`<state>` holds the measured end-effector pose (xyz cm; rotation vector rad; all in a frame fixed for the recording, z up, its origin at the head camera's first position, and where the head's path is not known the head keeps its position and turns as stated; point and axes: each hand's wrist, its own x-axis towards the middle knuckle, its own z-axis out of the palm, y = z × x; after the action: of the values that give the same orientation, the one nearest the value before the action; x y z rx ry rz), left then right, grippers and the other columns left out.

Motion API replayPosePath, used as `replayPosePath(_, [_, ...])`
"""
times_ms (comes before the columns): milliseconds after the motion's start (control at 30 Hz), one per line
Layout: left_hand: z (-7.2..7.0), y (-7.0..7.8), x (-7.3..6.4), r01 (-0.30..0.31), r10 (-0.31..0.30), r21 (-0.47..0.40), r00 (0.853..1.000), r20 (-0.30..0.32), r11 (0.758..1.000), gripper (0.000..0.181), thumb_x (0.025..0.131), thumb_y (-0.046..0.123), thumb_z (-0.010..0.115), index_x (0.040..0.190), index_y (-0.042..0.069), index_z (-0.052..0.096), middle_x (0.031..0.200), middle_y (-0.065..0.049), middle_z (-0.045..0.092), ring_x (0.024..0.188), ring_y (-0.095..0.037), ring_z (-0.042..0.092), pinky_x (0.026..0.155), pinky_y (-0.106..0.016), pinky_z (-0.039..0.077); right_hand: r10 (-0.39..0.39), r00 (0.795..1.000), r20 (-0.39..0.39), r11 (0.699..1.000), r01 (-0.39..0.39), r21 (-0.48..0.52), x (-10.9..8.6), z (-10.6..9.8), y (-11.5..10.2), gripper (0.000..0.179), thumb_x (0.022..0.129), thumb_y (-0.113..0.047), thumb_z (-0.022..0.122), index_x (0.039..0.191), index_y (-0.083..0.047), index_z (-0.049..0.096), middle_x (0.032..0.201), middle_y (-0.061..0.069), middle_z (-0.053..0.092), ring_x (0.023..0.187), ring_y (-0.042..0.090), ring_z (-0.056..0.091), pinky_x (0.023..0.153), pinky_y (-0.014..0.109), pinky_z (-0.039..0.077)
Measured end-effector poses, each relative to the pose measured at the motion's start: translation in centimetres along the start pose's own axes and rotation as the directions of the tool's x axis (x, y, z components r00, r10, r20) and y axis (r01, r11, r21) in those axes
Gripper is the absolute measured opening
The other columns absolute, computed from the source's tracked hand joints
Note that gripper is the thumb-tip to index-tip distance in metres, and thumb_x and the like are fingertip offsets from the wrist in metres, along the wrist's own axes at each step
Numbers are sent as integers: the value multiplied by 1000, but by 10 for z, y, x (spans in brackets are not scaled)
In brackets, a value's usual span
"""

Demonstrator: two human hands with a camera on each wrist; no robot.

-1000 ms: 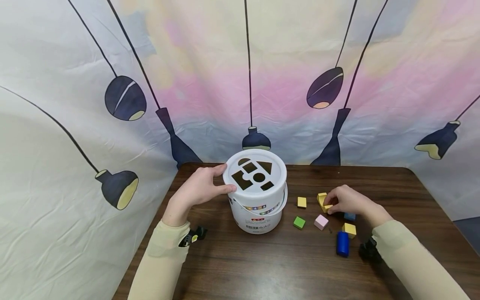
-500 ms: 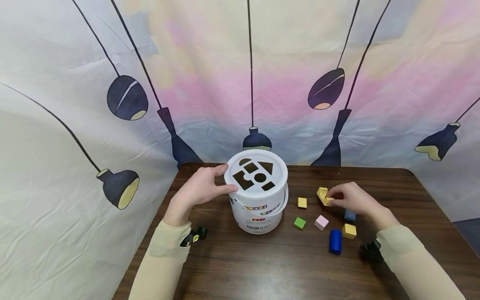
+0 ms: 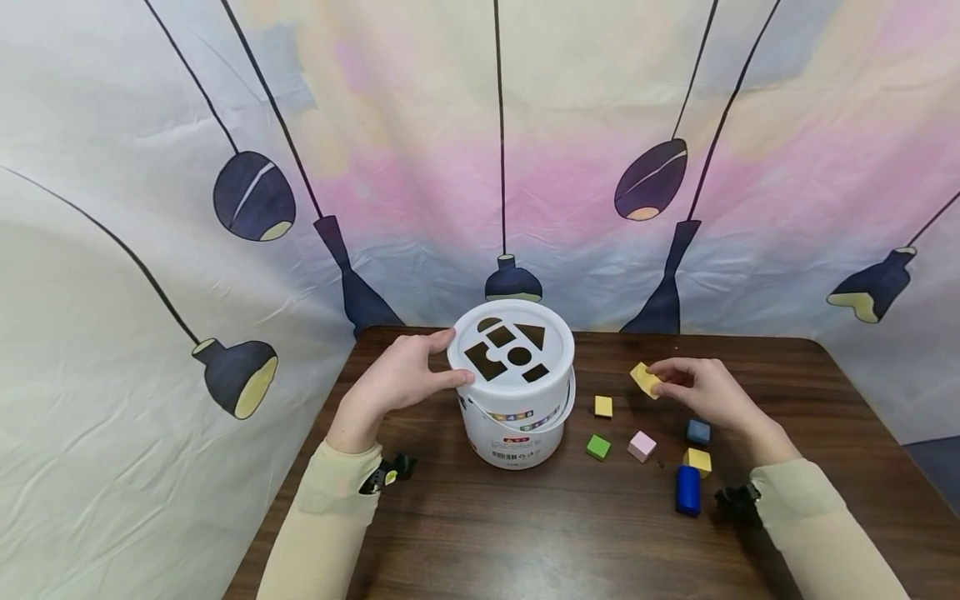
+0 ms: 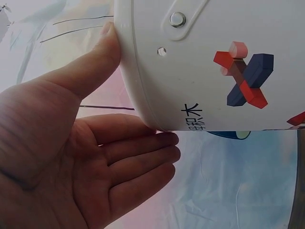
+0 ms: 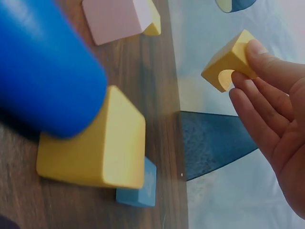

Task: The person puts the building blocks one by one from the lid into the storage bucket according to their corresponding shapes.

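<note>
A white bucket (image 3: 513, 450) stands upright on the table, its lid (image 3: 558, 333) cut with holes of various shapes. My left hand (image 3: 397, 375) rests against the lid's left rim, thumb and index finger touching it; the other fingers lie nearly straight in the left wrist view. Between the thumb and fingers of my right hand (image 3: 708, 392) is a yellow arch block (image 5: 228, 57) with a rounded notch, held tilted above the table. A flat yellow block (image 3: 603, 407), a green block (image 3: 597, 447) and a pink block (image 3: 642, 447) lie between bucket and right hand.
Under the right forearm lie a dark blue block (image 3: 698, 432), a yellow block (image 3: 697, 461) and a blue cylinder (image 3: 687, 490). A printed fabric backdrop (image 3: 585, 208) hangs behind the far edge of the brown wooden table (image 3: 525, 533).
My right hand has raised the yellow arch block off the table and turned it. The blue cylinder shifted left, then back right near the yellow block. My left hand has stayed on the lid.
</note>
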<state>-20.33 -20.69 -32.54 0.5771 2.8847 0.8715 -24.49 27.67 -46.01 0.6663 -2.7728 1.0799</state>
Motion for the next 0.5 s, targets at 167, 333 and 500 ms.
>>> replayPosePath(167, [0,-1,0,12,-12,-5,1000,5,1000,87,94,46,83,163,7,45,163,-9,48,152,-26,43,120,-52,41,37,997,-62,995,-31,98,0,0,-10,22,99,-18,81,120,-10,80,103,5,78,82,22,71,66,27,59])
replayPosePath(333, [0,0,-1,-1,1,-7,1000,7,1000,86,94,44,84,162,7,46,162,-9,49,152,-25,43,120,-51,41,85,990,-109,975,-60,216,2,-1,-30,25,102,-21,78,122,-7,76,103,9,76,82,18,70,66,29,59])
replayPosePath(500, [0,0,-1,-7,7,-2,1000,3,1000,86,94,44,84,162,7,46,162,-9,49,151,-25,44,120,-51,41,100,983,-154,957,-53,284,6,-3,-48,28,102,-23,78,124,-6,75,106,10,75,87,21,72,68,27,59])
